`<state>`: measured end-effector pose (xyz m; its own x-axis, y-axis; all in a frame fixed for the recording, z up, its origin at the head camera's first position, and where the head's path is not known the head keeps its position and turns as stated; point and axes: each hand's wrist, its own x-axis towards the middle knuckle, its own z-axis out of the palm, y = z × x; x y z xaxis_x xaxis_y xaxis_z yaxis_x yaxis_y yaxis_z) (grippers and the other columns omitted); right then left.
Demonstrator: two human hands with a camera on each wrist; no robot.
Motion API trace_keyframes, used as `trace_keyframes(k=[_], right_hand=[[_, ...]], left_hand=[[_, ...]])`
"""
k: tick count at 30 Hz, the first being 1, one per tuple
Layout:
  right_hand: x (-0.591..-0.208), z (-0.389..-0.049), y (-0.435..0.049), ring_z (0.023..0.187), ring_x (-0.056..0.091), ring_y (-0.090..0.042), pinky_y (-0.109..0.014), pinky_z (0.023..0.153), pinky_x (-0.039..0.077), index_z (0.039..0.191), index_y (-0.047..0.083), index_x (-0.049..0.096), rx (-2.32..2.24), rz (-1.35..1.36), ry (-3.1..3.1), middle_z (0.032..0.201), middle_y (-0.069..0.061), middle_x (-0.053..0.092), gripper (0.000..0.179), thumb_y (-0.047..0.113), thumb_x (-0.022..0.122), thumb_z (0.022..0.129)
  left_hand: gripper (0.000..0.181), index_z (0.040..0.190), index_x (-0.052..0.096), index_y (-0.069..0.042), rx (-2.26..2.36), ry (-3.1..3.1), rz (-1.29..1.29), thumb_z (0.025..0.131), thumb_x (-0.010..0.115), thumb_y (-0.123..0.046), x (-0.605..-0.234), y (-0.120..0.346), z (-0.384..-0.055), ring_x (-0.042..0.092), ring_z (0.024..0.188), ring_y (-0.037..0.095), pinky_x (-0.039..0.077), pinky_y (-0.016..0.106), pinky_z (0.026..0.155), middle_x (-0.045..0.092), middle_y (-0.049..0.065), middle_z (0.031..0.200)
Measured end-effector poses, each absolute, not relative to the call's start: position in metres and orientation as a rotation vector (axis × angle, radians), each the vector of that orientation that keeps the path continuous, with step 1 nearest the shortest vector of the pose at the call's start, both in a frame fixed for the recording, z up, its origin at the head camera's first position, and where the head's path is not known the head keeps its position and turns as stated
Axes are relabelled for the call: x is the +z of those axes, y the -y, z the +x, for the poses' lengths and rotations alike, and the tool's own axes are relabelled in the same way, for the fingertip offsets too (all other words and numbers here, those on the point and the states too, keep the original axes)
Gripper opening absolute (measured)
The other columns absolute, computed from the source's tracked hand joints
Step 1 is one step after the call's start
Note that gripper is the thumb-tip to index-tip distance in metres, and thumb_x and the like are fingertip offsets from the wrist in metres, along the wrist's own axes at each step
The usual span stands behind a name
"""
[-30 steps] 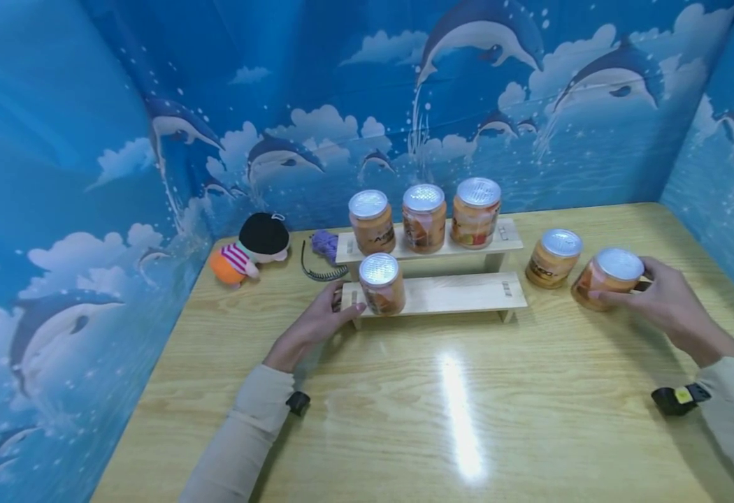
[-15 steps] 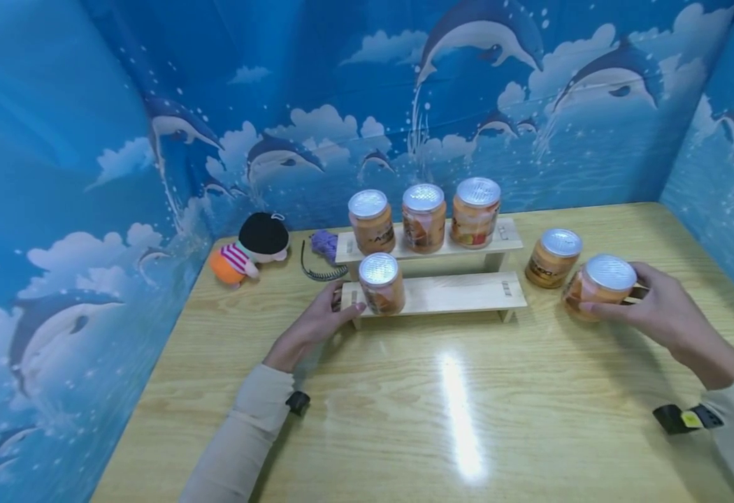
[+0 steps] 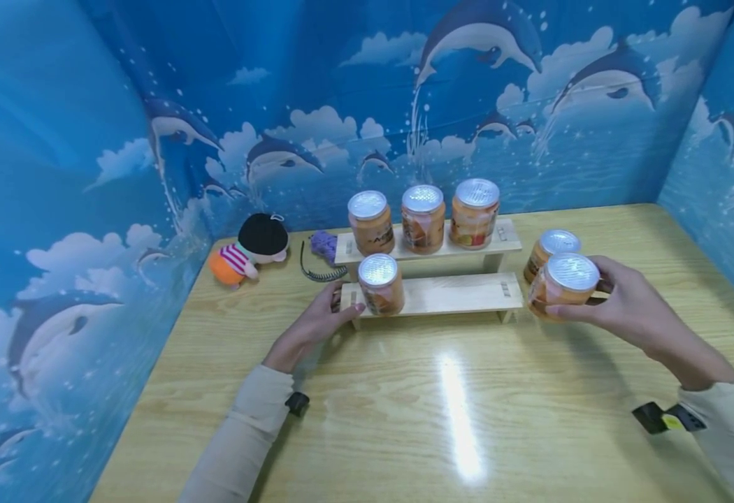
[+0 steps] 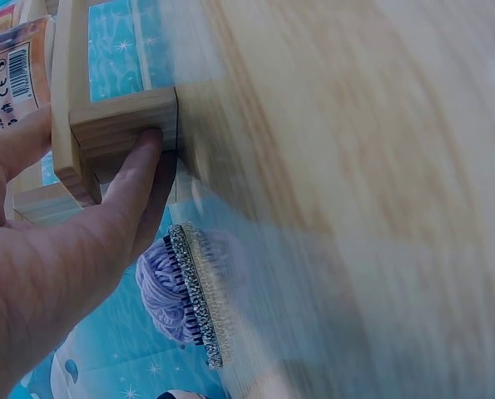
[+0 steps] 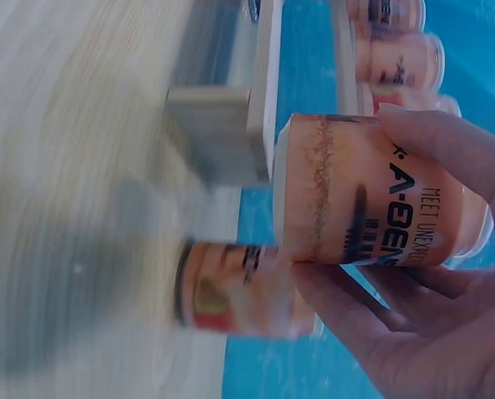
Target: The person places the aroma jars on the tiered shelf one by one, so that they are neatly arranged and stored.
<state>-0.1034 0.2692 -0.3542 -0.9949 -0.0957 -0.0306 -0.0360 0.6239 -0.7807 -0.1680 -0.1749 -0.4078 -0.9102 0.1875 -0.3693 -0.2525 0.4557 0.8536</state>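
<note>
A jar with an orange wrapper and silver lid (image 3: 572,272) is held in my right hand (image 3: 634,311), thumb on one side and fingers on the other. In the right wrist view this jar (image 5: 347,191) is lifted off the table. Behind it, partly covered in the head view, another jar (image 3: 538,257) stands on the table. My left hand (image 3: 318,323) grips the left end of the lower wooden shelf (image 3: 461,293); its fingers lie against the shelf's leg (image 4: 131,112) in the left wrist view. One jar (image 3: 384,293) stands on that shelf, beside the left thumb.
On the raised rear tier (image 3: 508,235) stand three jars, the middle one (image 3: 423,223) close to its neighbours. A soft doll (image 3: 247,251), purple yarn (image 3: 324,246) and a black toothed hair band (image 3: 324,274) lie to the left. Dolphin-print cloth (image 3: 342,84) walls the table.
My right hand has carried its jar leftward, from right of the standing jar to in front of it. The left hand has stayed at the shelf end.
</note>
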Motion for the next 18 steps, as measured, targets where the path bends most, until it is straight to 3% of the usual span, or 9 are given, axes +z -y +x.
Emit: trace_keyframes(k=[6, 14, 18], right_hand=[[-0.347, -0.111, -0.245, 0.126, 0.05, -0.045, -0.016, 0.075, 0.05, 0.152, -0.004, 0.034, -1.345, -0.194, -2.699, 0.139, -0.026, 0.051, 0.093, 0.031, 0.087, 0.083], [-0.349, -0.122, -0.211, 0.119, 0.057, -0.037, -0.037, 0.088, 0.054, 0.143, -0.001, 0.046, -1.362, -0.398, -2.677, 0.132, -0.02, 0.057, 0.081, 0.027, 0.089, 0.08], [-0.35, -0.128, -0.197, 0.12, 0.057, -0.037, -0.049, 0.093, 0.053, 0.146, -0.002, 0.045, -1.384, -0.473, -2.638, 0.134, -0.02, 0.057, 0.083, 0.022, 0.089, 0.08]], left_hand=[[0.084, 0.161, 0.017, -0.01, 1.457, -2.292, -0.043, 0.099, 0.068, -0.034, -0.409, 0.176, -0.169, 0.036, 0.144, 0.035, 0.033, 0.05, 0.117, 0.034, 0.021, 0.158], [0.084, 0.161, 0.017, -0.009, 1.471, -2.287, -0.057, 0.099, 0.069, -0.031, -0.408, 0.175, -0.168, 0.037, 0.144, 0.035, 0.033, 0.049, 0.117, 0.034, 0.021, 0.158], [0.084, 0.161, 0.015, -0.005, 1.49, -2.29, -0.022, 0.1, 0.067, -0.026, -0.408, 0.174, -0.168, 0.033, 0.146, 0.037, 0.033, 0.049, 0.117, 0.031, 0.023, 0.159]])
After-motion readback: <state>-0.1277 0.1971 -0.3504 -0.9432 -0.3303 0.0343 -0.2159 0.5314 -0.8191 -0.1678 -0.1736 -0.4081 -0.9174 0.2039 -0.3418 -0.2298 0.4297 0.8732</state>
